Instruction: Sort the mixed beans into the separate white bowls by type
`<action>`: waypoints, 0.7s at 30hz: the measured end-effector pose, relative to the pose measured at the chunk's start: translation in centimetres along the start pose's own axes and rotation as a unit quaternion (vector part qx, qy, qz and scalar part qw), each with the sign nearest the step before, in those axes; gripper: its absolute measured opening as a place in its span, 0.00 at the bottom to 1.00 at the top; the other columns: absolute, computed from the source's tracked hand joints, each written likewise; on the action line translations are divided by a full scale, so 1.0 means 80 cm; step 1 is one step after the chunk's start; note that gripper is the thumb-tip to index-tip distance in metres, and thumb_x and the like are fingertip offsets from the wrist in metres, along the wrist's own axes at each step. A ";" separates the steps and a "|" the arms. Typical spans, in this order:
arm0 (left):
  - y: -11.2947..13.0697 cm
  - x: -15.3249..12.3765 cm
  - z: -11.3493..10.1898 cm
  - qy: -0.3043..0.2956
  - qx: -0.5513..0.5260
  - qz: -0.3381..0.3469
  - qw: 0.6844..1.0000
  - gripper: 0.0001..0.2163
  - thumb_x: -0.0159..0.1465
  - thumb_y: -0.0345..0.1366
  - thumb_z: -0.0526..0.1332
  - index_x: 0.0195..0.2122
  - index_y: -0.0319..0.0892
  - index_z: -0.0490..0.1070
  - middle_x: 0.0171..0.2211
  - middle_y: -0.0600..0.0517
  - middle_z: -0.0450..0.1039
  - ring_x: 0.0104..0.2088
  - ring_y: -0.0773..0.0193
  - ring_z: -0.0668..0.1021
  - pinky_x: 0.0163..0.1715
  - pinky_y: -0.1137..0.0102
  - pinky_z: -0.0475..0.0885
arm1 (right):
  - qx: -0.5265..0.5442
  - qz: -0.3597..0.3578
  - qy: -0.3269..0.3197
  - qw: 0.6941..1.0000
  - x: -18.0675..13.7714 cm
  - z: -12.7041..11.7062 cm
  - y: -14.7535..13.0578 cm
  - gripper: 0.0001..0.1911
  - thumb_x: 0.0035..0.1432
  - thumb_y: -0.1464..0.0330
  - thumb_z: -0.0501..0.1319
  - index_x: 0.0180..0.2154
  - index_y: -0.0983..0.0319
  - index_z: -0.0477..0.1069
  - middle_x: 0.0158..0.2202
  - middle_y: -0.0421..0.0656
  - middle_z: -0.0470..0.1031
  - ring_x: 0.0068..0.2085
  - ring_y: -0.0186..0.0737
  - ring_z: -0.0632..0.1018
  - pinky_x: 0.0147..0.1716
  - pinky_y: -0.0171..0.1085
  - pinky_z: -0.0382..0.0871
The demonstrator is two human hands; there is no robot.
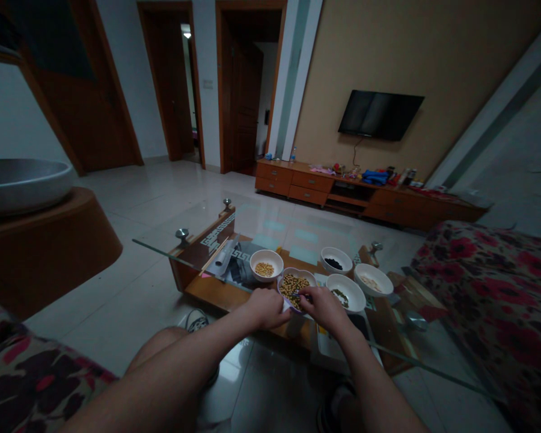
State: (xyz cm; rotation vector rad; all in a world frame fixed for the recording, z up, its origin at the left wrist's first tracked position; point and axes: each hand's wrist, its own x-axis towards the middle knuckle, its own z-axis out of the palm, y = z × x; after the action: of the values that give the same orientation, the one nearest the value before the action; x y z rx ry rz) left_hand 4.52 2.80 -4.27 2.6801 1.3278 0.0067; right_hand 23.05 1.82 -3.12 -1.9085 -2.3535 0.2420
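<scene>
A scalloped bowl (316,278) with a purplish rim stands on the glass table, holding mixed beans (291,284), mostly yellowish with darker ones among them. My left hand (267,307) is closed at its near left edge, seemingly gripping the rim; the fingertips are hidden. Over the right side of this bowl, my right hand (322,305) has its fingers pinched together among the beans; whatever they hold is too small to make out. Around it are white bowls: one with yellow beans (264,269), one with black beans (333,263), one with green beans (340,297), one with pale pieces (370,282).
The glass tabletop (180,231) has a thin exposed edge and metal supports (182,233). Chopsticks (214,257) lie left of the bowls. A flowered sofa (491,300) flanks the right side. Beyond stand a low wooden cabinet (309,183) and a wall television (381,115).
</scene>
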 end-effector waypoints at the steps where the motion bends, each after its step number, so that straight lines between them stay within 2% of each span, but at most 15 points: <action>1: 0.000 0.000 0.000 -0.001 0.000 0.000 1.000 0.23 0.63 0.50 0.47 0.34 0.38 0.76 0.34 0.40 0.76 0.35 0.47 0.79 0.34 0.58 0.73 | 0.001 0.001 0.001 1.000 0.000 0.000 0.000 0.15 0.58 0.64 0.52 0.41 0.56 0.76 0.37 0.44 0.78 0.39 0.40 0.76 0.35 0.33 0.62; 21: -0.002 0.002 0.005 0.005 0.007 0.000 1.000 0.23 0.63 0.49 0.47 0.33 0.38 0.77 0.32 0.40 0.77 0.33 0.47 0.79 0.33 0.57 0.73 | 0.001 0.001 0.003 1.000 0.000 0.002 0.001 0.16 0.57 0.64 0.52 0.41 0.55 0.76 0.37 0.44 0.78 0.38 0.40 0.76 0.33 0.33 0.60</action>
State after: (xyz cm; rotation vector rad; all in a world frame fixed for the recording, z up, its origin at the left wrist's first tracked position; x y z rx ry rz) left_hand 4.52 2.95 -4.66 2.6953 1.3349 0.0096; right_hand 23.09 1.85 -3.32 -1.9071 -2.3471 0.2378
